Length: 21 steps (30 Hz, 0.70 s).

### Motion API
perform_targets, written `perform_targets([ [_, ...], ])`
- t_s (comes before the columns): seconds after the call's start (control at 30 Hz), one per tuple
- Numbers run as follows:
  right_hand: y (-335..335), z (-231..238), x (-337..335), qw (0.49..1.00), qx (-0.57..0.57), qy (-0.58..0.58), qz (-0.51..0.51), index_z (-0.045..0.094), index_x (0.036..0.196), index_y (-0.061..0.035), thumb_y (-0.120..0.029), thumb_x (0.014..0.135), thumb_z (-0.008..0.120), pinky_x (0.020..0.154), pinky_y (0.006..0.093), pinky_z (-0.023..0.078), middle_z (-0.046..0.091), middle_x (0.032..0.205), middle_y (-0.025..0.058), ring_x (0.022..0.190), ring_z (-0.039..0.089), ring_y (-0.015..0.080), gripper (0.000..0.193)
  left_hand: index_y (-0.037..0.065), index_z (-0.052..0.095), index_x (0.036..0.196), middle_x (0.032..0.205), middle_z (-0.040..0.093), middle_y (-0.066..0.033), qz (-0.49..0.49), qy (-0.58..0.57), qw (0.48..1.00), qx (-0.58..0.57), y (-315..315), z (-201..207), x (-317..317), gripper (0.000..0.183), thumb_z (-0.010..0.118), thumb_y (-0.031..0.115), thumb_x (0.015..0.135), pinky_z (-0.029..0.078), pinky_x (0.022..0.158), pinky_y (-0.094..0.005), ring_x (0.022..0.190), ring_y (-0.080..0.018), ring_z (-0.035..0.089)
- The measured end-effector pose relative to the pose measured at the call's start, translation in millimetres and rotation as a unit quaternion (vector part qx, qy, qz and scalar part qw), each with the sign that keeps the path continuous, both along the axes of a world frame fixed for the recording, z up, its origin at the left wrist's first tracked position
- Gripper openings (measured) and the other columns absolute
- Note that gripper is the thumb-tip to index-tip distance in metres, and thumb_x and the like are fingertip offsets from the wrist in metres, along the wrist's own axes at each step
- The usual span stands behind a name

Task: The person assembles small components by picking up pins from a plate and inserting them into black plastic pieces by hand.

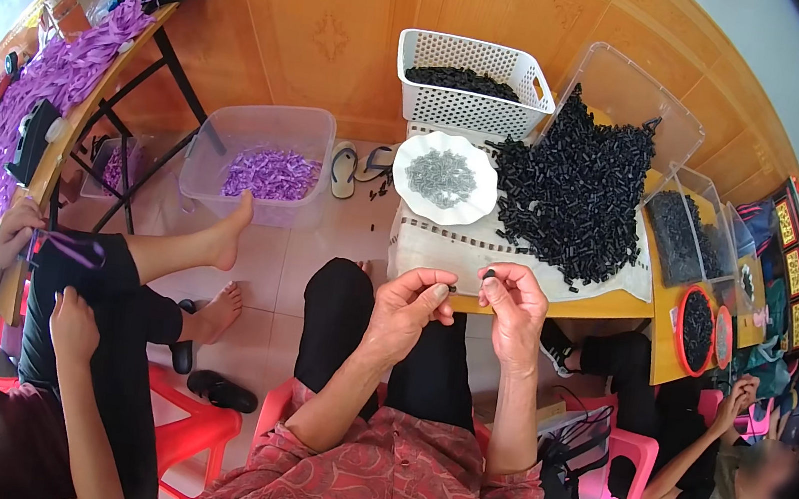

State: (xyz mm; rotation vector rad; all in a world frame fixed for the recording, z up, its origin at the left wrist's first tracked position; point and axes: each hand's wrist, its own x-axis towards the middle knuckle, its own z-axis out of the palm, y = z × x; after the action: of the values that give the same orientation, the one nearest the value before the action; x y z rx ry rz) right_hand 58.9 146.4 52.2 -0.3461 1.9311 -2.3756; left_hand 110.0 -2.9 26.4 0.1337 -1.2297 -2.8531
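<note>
Above my lap, at the table's near edge, my two hands are a short way apart. My left hand (406, 311) is closed in a pinch; a tiny dark bit shows at its fingertips, too small to name. Between thumb and forefinger my right hand (516, 315) pinches a small black plastic piece (489, 274). Just beyond lies a large heap of short black tubular pieces (574, 192) on a white cloth (429, 253). Left of the heap, a white scalloped plate (409, 190) bears many small silvery metal parts (441, 176).
Behind the plate stands a white perforated basket (468, 112) of black pieces. A clear bin (205, 158) with purple strips sits on the floor at left. A co-worker (71, 327) handles a purple strap beside me; another person (693, 470) sits at right, near a red-rimmed bowl (684, 337).
</note>
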Motion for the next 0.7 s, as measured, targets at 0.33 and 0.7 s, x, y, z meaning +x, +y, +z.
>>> perform_targets([
  [0.33,-10,21,40,0.978,-0.184,-0.075,0.070,0.061,0.104,-0.0008,-0.006,0.088,0.064,0.064,0.0226,0.047,0.066,0.095,0.0103,0.071,0.057,0.0109,0.018,-0.001,0.061,0.108,0.091,0.062,-0.0086,0.023,0.043,0.998,0.046,1,25,26,0.017,0.055,0.006,0.094,0.052,0.064,-0.0282,0.070,-0.0131,0.058],
  [0.7,-13,20,67,0.960,-0.248,-0.107,0.073,0.061,0.101,-0.0020,-0.009,0.087,0.065,0.063,0.0243,0.047,0.062,0.081,0.0036,0.068,0.055,0.0119,0.016,-0.003,0.061,0.106,0.084,0.062,-0.0077,0.021,0.068,0.997,0.022,13,38,47,0.015,0.053,0.002,0.094,0.051,0.064,-0.0265,0.069,-0.0129,0.057],
])
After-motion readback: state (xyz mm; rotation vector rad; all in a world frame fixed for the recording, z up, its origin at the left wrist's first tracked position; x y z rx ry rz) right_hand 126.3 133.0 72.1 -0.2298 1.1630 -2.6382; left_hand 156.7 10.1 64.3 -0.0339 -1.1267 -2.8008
